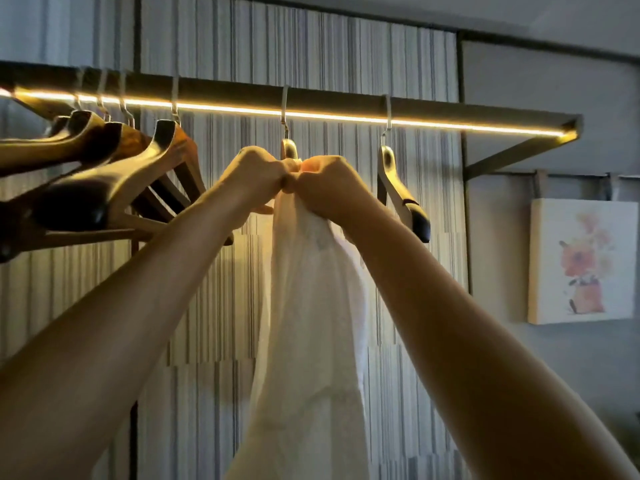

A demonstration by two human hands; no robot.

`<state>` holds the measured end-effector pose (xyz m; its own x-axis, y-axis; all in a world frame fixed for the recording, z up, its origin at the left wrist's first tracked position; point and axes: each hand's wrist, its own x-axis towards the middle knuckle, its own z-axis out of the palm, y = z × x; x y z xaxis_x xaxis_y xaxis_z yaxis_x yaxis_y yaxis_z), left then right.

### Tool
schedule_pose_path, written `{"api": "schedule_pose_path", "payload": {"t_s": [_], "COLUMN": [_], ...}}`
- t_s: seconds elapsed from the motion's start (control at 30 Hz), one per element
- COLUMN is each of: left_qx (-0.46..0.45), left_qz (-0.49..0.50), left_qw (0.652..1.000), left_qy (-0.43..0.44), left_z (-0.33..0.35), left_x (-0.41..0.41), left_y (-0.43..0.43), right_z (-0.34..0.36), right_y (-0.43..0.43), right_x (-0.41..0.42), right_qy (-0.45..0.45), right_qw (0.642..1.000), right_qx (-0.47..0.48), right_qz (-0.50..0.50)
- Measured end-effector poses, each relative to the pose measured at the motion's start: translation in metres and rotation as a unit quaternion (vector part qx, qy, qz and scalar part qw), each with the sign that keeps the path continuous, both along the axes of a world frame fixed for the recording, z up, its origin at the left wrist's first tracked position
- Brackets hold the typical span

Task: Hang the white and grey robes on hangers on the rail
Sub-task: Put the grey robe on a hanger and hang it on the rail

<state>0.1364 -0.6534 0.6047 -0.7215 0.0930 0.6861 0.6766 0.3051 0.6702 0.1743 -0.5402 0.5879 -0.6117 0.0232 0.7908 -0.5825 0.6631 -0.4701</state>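
The white robe (311, 323) hangs straight down from a wooden hanger (288, 147) hooked on the lit rail (450, 110). Only the hanger's neck and hook show above my fists. My left hand (251, 178) and my right hand (329, 188) are pressed together just below the hook, both closed on the robe's collar fabric at the top. The hanger's shoulders are hidden inside the cloth. No grey robe is in view.
Several bare wooden hangers (104, 178) crowd the rail's left part. One bare hanger (401, 188) hangs to the right of the robe. A striped wall panel stands behind, and a flower picture (581, 259) hangs on the grey wall at right.
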Motion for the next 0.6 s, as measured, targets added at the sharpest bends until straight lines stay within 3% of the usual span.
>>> {"api": "schedule_pose_path", "payload": {"t_s": [0.1,0.27,0.37,0.6], "left_qx": [-0.091,-0.193,-0.241,-0.255], "left_qz": [0.135,0.113,0.108,0.054], "left_qw": [0.97,0.917,0.906,0.946], "left_qy": [0.183,0.331,0.33,0.193], "left_z": [-0.015,-0.061,-0.099,-0.195], "left_x": [0.036,0.118,0.149,0.147], "left_y": [0.0,0.019,0.047,0.164], "right_z": [-0.022,-0.072,-0.101,-0.195], "right_y": [0.004,0.032,0.072,0.198], "right_x": [0.031,0.095,0.123,0.128], "right_qy": [0.057,0.147,0.127,0.003], "right_qw": [0.998,0.986,0.985,0.993], "right_qx": [0.018,0.07,0.105,0.115], "right_qz": [-0.008,-0.042,-0.051,-0.029]}}
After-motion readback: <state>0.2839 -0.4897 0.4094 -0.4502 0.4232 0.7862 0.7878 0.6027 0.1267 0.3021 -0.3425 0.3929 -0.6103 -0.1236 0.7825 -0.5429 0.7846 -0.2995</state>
